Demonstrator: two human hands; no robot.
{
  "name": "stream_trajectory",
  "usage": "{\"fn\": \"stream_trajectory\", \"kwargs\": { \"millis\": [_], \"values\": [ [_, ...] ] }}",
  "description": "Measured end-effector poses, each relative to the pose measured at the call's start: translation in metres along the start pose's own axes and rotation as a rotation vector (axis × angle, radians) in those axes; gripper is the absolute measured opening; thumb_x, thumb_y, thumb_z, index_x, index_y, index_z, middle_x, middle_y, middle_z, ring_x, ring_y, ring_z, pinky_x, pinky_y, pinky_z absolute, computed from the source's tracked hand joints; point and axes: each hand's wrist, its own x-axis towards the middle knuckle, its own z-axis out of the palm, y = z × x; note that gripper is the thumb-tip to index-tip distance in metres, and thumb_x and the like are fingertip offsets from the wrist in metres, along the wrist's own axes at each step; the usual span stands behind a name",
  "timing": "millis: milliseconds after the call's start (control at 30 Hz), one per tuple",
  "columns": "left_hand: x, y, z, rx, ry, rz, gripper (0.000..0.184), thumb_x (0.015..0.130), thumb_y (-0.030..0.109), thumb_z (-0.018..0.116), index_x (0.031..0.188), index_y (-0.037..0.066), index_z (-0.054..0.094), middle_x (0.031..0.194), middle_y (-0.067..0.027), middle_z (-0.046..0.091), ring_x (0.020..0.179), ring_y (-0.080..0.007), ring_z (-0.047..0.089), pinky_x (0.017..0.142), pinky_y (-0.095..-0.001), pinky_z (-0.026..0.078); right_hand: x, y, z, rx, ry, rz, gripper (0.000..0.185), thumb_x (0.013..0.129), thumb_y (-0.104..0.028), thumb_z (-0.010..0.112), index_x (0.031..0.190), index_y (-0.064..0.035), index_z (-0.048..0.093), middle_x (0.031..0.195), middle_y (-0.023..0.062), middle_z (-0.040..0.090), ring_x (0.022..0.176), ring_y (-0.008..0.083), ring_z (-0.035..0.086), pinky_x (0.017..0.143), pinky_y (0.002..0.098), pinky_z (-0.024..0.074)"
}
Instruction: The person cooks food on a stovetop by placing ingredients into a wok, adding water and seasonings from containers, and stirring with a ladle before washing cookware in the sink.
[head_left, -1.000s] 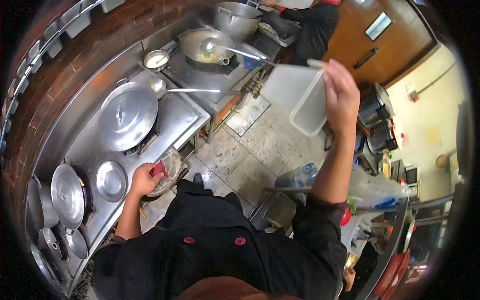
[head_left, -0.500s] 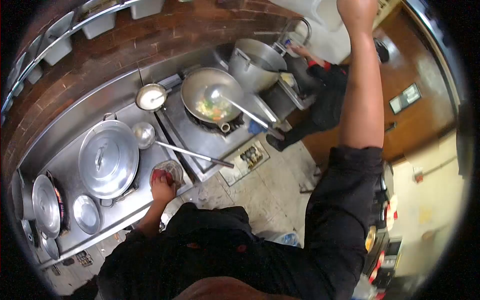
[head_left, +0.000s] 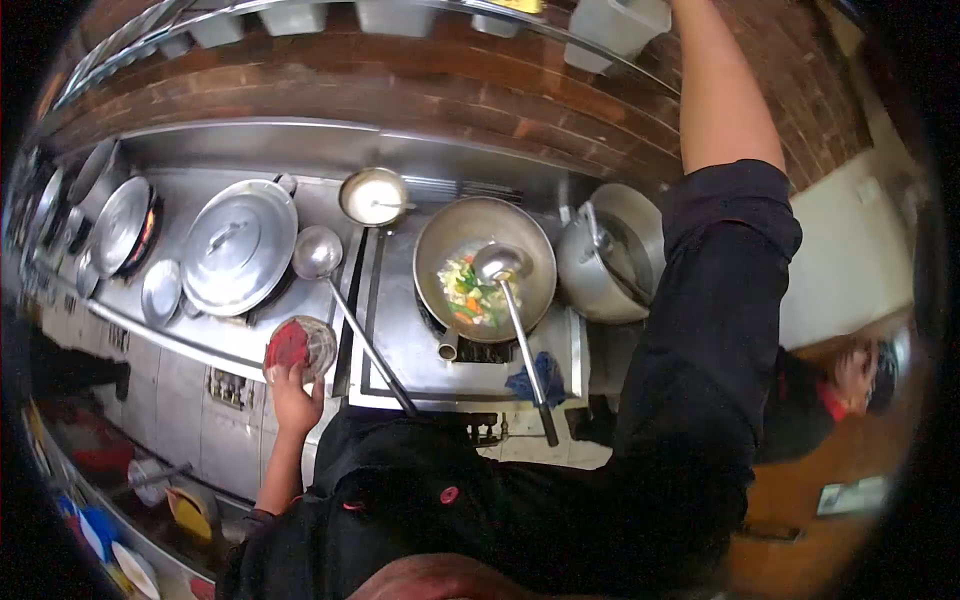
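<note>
As the head camera looks down over the stove, the left hand (head_left: 298,400) lies toward eight o'clock, its fingers touching a red cloth (head_left: 290,345) on a round, pale object (head_left: 321,349); whether they grip the cloth I cannot tell. From between one and two o'clock, the right forearm (head_left: 725,95) reaches past the top edge, so the right hand's grip cannot be told. A translucent container (head_left: 610,30) sits at one o'clock, just beside that arm, near the shelf rail. Near the centre, a wok (head_left: 430,245) holds chopped vegetables (head_left: 470,290) and a ladle (head_left: 500,262), whose handle points to half past five across a blue cloth (head_left: 522,385). A second ladle (head_left: 318,250) lies at nine o'clock, between the wok and a lidded pan (head_left: 240,250). Toward two o'clock, a deep pot (head_left: 588,270) stands just beside the wok.
</note>
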Motion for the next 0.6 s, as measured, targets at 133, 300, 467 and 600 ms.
{"fn": "stream_trajectory", "kwargs": {
  "millis": [133,300,467,600],
  "values": [
    [-0.004,0.038,-0.01,-0.107,-0.015,-0.033,0.045,0.073,0.02,0.068,0.11,0.0,0.053,0.107,-0.0242,0.053,0.098,-0.0412,0.051,0.086,-0.0446,0.041,0.01,0.033,0.076,0.049,-0.018,-0.14,0.014,0.077,-0.015,0.056,0.082,-0.0094,0.068,0.086,0.0143,0.065,0.079,0.0315,0.062,0.073,0.0379,0.0483],
    [0.063,0.087,-0.106,-0.591,-0.066,-0.132,0.049,0.073,0.003,0.067,0.118,0.001,0.049,0.109,-0.0152,0.056,0.105,-0.0239,0.053,0.089,-0.0365,0.043,-0.011,0.056,0.111,0.071,-0.178,-0.025,0.015,0.075,-0.019,0.06,0.081,-0.0086,0.068,0.086,0.0149,0.065,0.08,0.0296,0.062,0.071,0.0365,0.0482],
    [0.133,0.157,-0.305,-0.535,0.833,0.733,0.035,0.081,0.006,0.052,0.116,0.001,0.051,0.112,-0.0108,0.056,0.101,-0.0207,0.054,0.093,-0.0351,0.039,-0.035,-0.032,-0.028,0.117,0.194,-0.338,0.018,0.076,-0.021,0.061,0.088,-0.0093,0.068,0.096,0.0149,0.065,0.084,0.0274,0.062,0.073,0.0375,0.0482],
    [0.205,0.177,-0.377,-0.362,1.031,0.838,0.032,0.083,0.009,0.051,0.114,0.001,0.052,0.11,-0.0111,0.057,0.099,-0.0216,0.054,0.092,-0.0354,0.04,-0.079,-0.119,-0.15,0.147,0.463,-0.53,0.021,0.078,-0.022,0.06,0.093,-0.0086,0.066,0.099,0.0156,0.064,0.085,0.0267,0.061,0.074,0.0379,0.0482]
  ]
}}
